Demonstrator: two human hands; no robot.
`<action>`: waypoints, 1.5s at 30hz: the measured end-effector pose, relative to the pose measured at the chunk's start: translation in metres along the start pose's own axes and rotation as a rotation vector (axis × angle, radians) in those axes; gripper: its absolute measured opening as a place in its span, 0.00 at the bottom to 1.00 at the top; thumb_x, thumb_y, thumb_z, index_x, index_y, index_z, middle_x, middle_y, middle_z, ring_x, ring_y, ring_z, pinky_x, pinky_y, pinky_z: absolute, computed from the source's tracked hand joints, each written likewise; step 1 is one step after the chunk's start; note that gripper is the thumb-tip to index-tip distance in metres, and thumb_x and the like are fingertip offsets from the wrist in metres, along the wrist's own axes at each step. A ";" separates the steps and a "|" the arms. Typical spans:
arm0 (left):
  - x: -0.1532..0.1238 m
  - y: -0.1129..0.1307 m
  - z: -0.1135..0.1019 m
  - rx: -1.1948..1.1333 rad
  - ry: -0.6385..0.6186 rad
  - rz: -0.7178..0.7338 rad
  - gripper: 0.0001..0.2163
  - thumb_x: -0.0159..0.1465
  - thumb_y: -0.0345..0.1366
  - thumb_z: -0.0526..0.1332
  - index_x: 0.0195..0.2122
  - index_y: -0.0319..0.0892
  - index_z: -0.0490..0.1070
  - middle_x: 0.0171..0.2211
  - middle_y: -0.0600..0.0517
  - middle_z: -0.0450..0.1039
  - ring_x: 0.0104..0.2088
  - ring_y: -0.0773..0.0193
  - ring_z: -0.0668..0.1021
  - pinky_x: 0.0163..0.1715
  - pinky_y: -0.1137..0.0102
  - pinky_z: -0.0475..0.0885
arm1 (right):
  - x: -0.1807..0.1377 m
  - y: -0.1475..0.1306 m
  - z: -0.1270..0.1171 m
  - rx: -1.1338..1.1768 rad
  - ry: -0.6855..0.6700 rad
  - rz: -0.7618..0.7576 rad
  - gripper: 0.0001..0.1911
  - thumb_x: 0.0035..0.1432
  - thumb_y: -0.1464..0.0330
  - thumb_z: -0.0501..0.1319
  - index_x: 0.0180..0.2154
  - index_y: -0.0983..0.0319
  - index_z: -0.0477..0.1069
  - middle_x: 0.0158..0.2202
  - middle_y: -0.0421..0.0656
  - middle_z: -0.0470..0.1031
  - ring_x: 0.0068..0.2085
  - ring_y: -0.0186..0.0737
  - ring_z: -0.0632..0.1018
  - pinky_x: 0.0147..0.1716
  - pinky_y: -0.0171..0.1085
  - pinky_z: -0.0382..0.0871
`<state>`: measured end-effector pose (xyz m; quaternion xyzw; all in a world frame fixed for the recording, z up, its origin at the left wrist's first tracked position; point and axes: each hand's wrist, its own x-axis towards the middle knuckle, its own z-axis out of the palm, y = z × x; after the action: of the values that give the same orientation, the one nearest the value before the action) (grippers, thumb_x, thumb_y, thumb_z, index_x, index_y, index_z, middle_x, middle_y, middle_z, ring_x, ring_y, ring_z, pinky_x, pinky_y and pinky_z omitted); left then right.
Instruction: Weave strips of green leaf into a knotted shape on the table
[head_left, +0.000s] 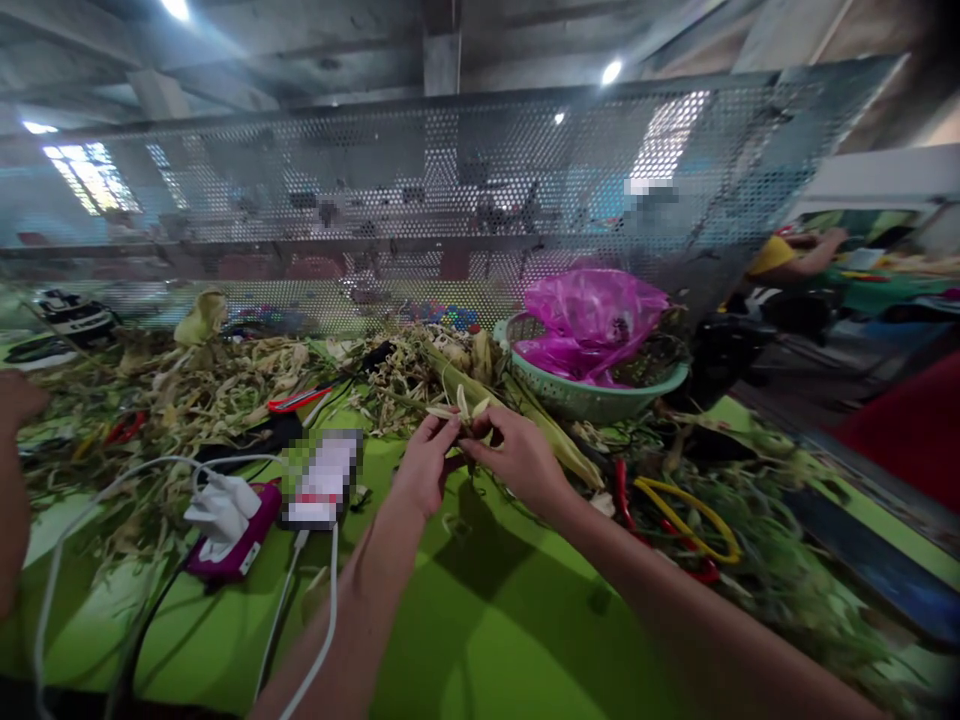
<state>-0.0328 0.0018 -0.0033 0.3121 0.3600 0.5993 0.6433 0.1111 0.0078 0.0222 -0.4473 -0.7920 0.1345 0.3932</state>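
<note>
Over the green table, both my hands meet around a small piece of pale, petal-like strips (463,402) that looks like dried husk. My left hand (426,462) pinches it from the left, fingertips closed. From the right, my right hand (519,455) grips the same piece between thumb and fingers. Part of it is hidden behind the fingers. Just beyond lies a long pale green husk bundle (551,425). Dried plant scraps (405,375) are heaped behind my hands.
A green basket (600,398) holds a purple plastic bag (592,310). Left are a phone (324,480), a purple power strip (244,550) with white cables, and a red cutter (300,400). Red-yellow-handled pliers (686,520) lie right. A perforated metal screen (390,210) stands behind. Another person's arm (11,480) shows left.
</note>
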 end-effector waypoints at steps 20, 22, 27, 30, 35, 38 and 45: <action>0.002 0.007 -0.001 -0.062 -0.017 -0.028 0.16 0.41 0.38 0.75 0.28 0.37 0.75 0.24 0.55 0.73 0.20 0.75 0.70 0.25 0.77 0.70 | 0.005 0.008 -0.009 0.029 -0.142 0.087 0.06 0.56 0.65 0.58 0.30 0.60 0.69 0.26 0.38 0.73 0.28 0.36 0.72 0.29 0.33 0.59; 0.003 0.007 -0.002 -0.103 -0.009 -0.051 0.15 0.41 0.37 0.75 0.28 0.37 0.75 0.24 0.55 0.73 0.19 0.76 0.69 0.25 0.77 0.70 | 0.006 0.009 -0.009 0.024 -0.164 0.088 0.06 0.55 0.66 0.58 0.29 0.60 0.69 0.25 0.38 0.73 0.27 0.36 0.71 0.28 0.33 0.59; 0.002 0.010 -0.004 -0.040 -0.044 -0.046 0.17 0.45 0.38 0.73 0.34 0.38 0.75 0.26 0.55 0.73 0.21 0.74 0.71 0.27 0.75 0.71 | 0.006 0.008 -0.012 0.132 -0.087 0.038 0.05 0.54 0.65 0.61 0.31 0.60 0.70 0.31 0.40 0.73 0.32 0.37 0.73 0.32 0.34 0.64; 0.000 0.012 -0.005 0.039 -0.100 -0.031 0.18 0.49 0.41 0.71 0.39 0.40 0.75 0.29 0.53 0.75 0.25 0.71 0.74 0.28 0.74 0.70 | 0.007 0.009 -0.011 0.355 -0.042 0.086 0.11 0.55 0.63 0.60 0.40 0.59 0.69 0.40 0.43 0.72 0.33 0.36 0.73 0.33 0.35 0.68; -0.001 0.008 -0.004 0.055 -0.131 -0.036 0.16 0.50 0.43 0.70 0.37 0.41 0.75 0.31 0.53 0.74 0.27 0.70 0.74 0.30 0.73 0.69 | 0.010 0.016 -0.006 0.532 -0.097 0.151 0.08 0.54 0.65 0.60 0.36 0.60 0.68 0.33 0.40 0.73 0.35 0.38 0.75 0.36 0.37 0.70; -0.001 0.007 -0.003 0.115 -0.126 -0.002 0.16 0.51 0.45 0.69 0.36 0.41 0.74 0.30 0.54 0.73 0.26 0.71 0.72 0.29 0.74 0.68 | 0.010 0.018 -0.008 0.415 -0.081 0.103 0.06 0.54 0.65 0.61 0.34 0.61 0.70 0.30 0.39 0.73 0.33 0.37 0.73 0.36 0.36 0.68; -0.003 0.008 0.002 0.167 -0.094 0.028 0.16 0.48 0.45 0.71 0.27 0.39 0.71 0.20 0.58 0.64 0.21 0.73 0.64 0.23 0.76 0.59 | 0.010 0.020 -0.009 0.334 -0.038 0.058 0.05 0.54 0.66 0.62 0.32 0.61 0.71 0.28 0.38 0.73 0.31 0.36 0.73 0.34 0.34 0.66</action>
<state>-0.0359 -0.0009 0.0047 0.3975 0.3736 0.5607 0.6229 0.1271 0.0264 0.0219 -0.3957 -0.7526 0.2840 0.4432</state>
